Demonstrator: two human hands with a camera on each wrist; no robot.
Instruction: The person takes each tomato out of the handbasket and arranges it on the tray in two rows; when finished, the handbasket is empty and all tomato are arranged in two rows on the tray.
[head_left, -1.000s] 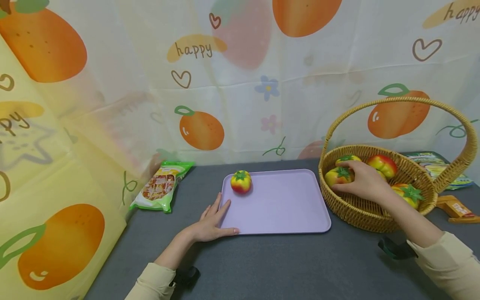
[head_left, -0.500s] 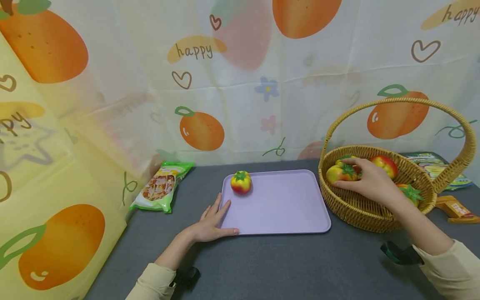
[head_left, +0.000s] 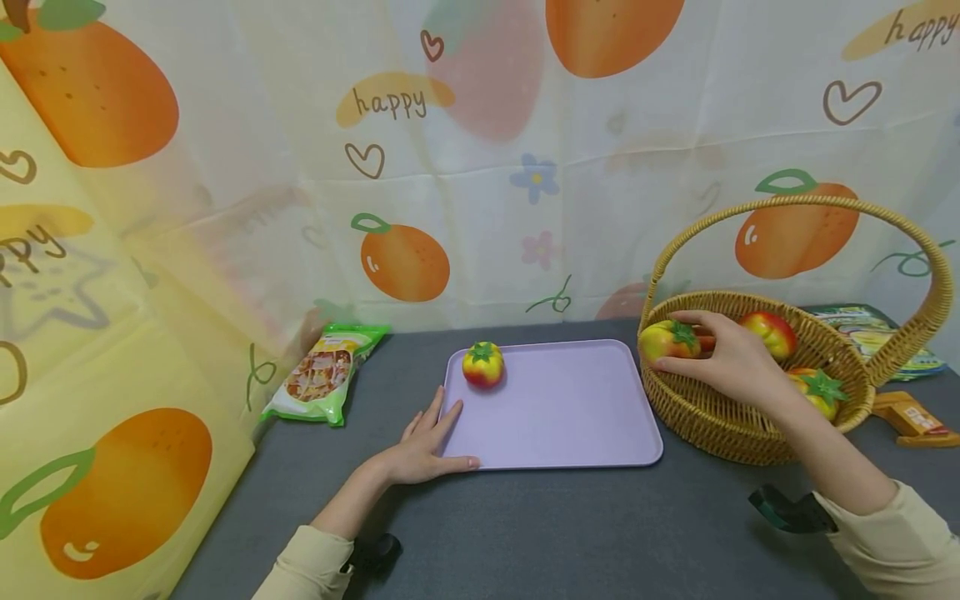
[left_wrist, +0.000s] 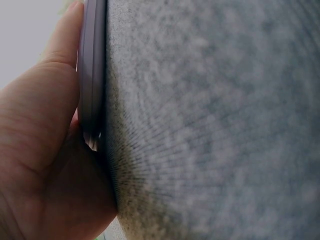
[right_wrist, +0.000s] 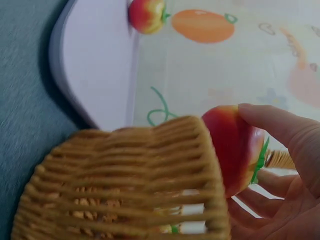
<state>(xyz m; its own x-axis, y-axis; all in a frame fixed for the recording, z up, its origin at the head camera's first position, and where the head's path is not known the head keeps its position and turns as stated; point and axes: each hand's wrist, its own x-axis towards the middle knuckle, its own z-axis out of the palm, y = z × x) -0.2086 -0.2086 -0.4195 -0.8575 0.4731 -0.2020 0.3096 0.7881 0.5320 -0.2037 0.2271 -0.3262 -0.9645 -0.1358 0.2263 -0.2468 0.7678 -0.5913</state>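
Note:
My right hand [head_left: 738, 360] pinches a yellow-and-red, persimmon-like fruit with a green leafy cap [head_left: 663, 340], at the left rim of the wicker basket [head_left: 712, 429]. In the right wrist view, thumb and fingers span this fruit [right_wrist: 227, 155], its red side facing the camera above the basket wall [right_wrist: 120, 175]. My left hand [head_left: 416, 450] lies with spread fingers on the lower left corner of the lilac tray [head_left: 566, 408], thumb along the front edge. Another such fruit [head_left: 482, 365] sits at the tray's back left. The left wrist view shows the thumb [left_wrist: 60, 50] against the tray's edge [left_wrist: 92, 65].
Inside the basket are a red-yellow fruit [head_left: 771, 335] and a green-capped one [head_left: 821, 392]. The tall handle [head_left: 795, 200] arches over it. A green snack bag [head_left: 318, 375] lies left of the tray. An orange packet [head_left: 911, 418] and a green-yellow packet [head_left: 911, 354] lie right of the basket.
My right hand has taken hold of the capped fruit, first shifting right, then lifting it left to the basket's rim. The left hand and tray stay where they were.

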